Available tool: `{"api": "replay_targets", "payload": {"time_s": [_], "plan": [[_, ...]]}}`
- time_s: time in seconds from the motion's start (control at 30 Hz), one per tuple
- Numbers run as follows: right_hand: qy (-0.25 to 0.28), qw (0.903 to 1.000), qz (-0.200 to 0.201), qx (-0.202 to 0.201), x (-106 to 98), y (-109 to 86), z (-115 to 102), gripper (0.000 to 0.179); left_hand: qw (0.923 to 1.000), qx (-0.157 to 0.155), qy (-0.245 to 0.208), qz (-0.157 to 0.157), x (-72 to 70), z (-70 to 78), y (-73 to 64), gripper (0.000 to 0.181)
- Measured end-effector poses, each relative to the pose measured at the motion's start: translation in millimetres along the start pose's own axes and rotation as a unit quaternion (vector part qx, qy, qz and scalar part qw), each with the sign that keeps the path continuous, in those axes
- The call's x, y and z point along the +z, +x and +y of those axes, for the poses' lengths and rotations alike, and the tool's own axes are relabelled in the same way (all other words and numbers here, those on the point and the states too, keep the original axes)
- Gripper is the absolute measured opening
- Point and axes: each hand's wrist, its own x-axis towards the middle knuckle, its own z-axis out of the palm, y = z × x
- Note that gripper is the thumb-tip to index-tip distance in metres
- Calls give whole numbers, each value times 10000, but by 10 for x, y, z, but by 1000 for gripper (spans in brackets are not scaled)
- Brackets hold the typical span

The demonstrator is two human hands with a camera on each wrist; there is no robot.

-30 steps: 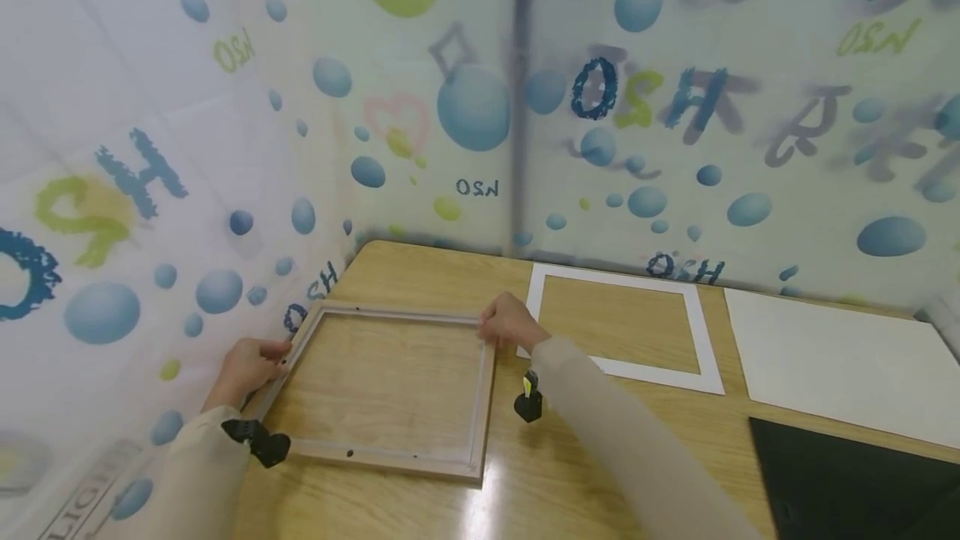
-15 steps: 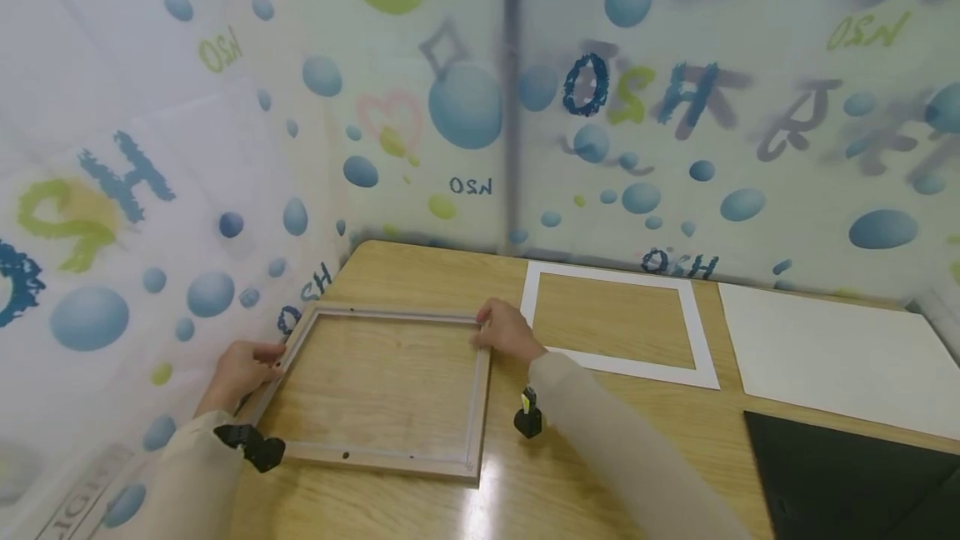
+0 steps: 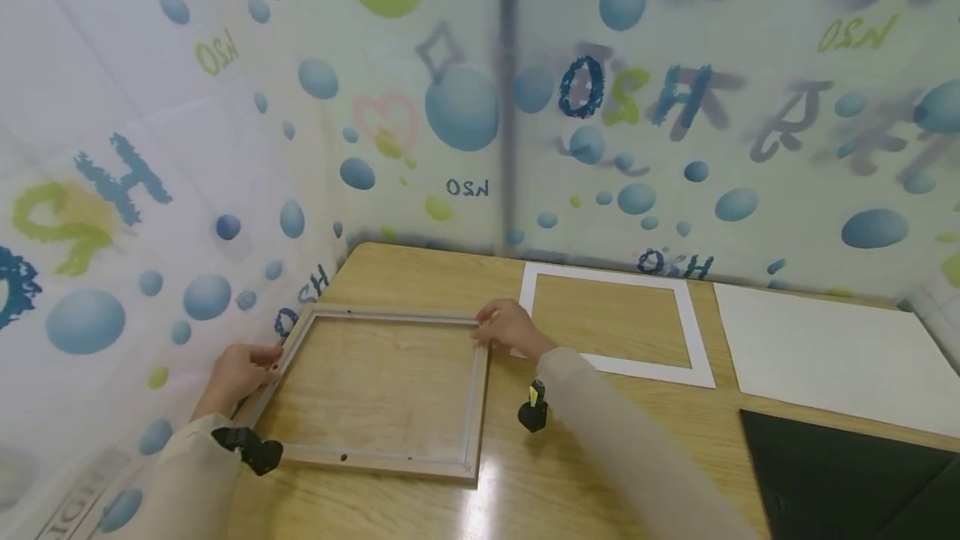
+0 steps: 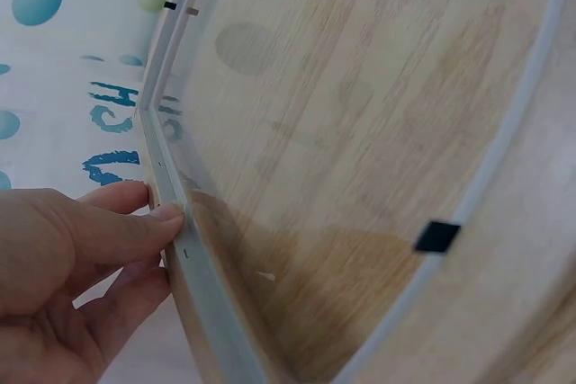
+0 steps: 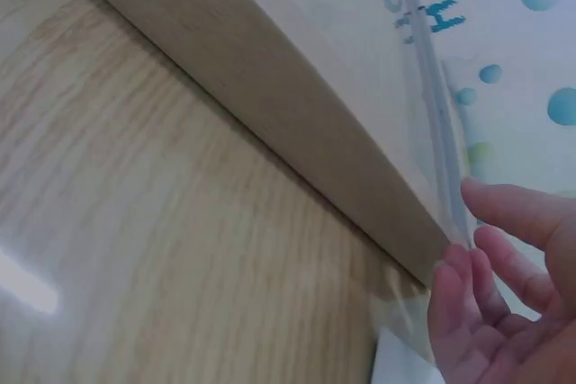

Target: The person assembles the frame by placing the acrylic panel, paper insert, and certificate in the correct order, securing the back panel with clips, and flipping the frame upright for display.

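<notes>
A light wooden picture frame [image 3: 390, 465] lies on the left part of the table, a clear sheet [image 4: 342, 114] with faint reflections filling its opening. My left hand [image 3: 236, 375] pinches the frame's left rail; in the left wrist view the thumb is on top of the rail and the fingers are against its outer side. At the far right corner, my right hand [image 3: 516, 330] grips the frame between thumb and fingers. The right wrist view shows the frame's outer side [image 5: 297, 114] standing on the tabletop, with the right fingertips [image 5: 453, 263] at the corner's end.
Behind the right forearm lies a white mat border [image 3: 701, 332] with a rectangular opening. Farther right are a white sheet [image 3: 840, 357] and a black board [image 3: 840, 473] on the wooden table [image 3: 600, 432]. Patterned curtains [image 3: 420, 148] hang along the table's back and left.
The head view has shifted slightly. Both hands stay on the frame, the right fingers moving a little at the far right corner.
</notes>
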Motion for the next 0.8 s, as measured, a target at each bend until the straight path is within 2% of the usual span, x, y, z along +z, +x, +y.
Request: {"api": "replay_targets", "payload": {"time_s": [0.1,0.3,0.5,0.7,0.8], "plan": [[230,9993,-208,185,-101,5,28,29,10000,38,-5,-17,-3,0,-8,40],[-202,9988,-407,182,-469,-43,67,31,9999,103,-35,10,-5,-6,-6,39],[-402,9984,-292,273,-956,-178,180,37,9999,102,-1,35,1,-12,-8,38],[-301,9982,-203,469,-1512,-382,358,46,9999,126,2,49,12,-6,-8,38],[-293,9983,-41,505,-1762,-477,444,49,10000,33,-31,8,11,-6,-8,39]]}}
